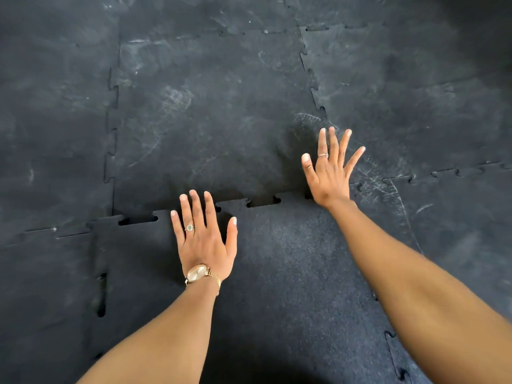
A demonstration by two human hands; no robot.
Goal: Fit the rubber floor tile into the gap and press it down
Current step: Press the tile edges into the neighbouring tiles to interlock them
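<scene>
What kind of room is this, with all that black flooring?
Probably a gym or workout room being floored: interlocking black rubber tiles with jigsaw-edged seams, scuffed with pale marks. No walls or equipment show.

The tile [291,273] is dark speckled rubber, cleaner than the scuffed floor [210,115] around it, with jigsaw tabs along its edges. It is laid flat in the gap [260,202], nearest the viewer. Along its far edge several tabs are not fully seated, and dark open slots are seen there and on its left edge.
</scene>
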